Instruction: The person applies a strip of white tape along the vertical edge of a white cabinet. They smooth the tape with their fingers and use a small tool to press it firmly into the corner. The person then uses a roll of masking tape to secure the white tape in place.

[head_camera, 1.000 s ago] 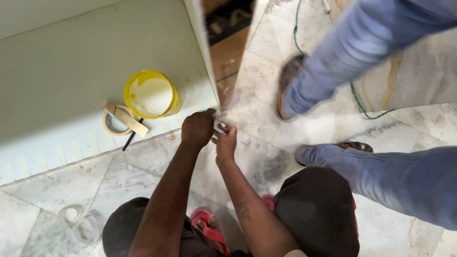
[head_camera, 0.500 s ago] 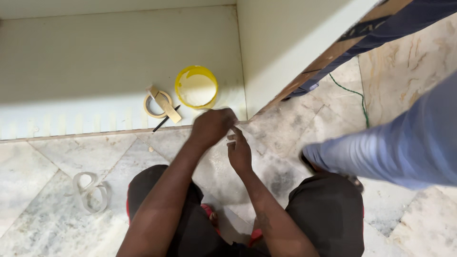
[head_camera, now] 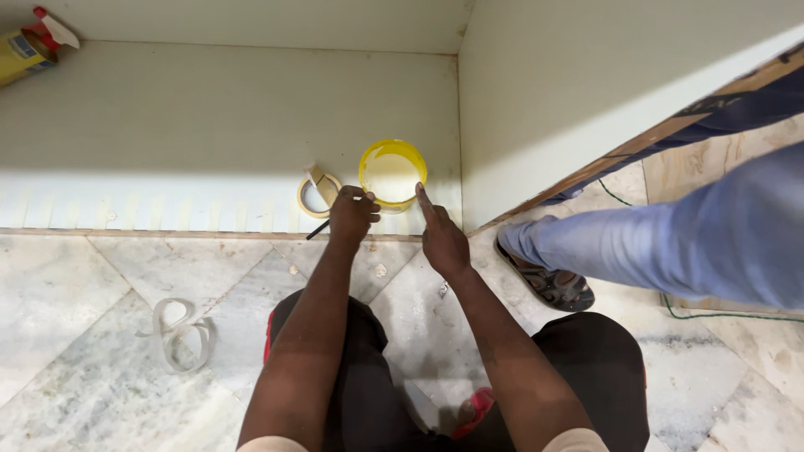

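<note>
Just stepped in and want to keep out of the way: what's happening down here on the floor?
A person crouches on the marble floor before a pale cabinet shelf. The left hand is curled just beside a roll of masking tape, and the right hand points a finger at the rim of a yellow container. Neither hand clearly grips anything. A second person's leg in jeans stands to the right. A spray bottle lies at the shelf's far left.
</note>
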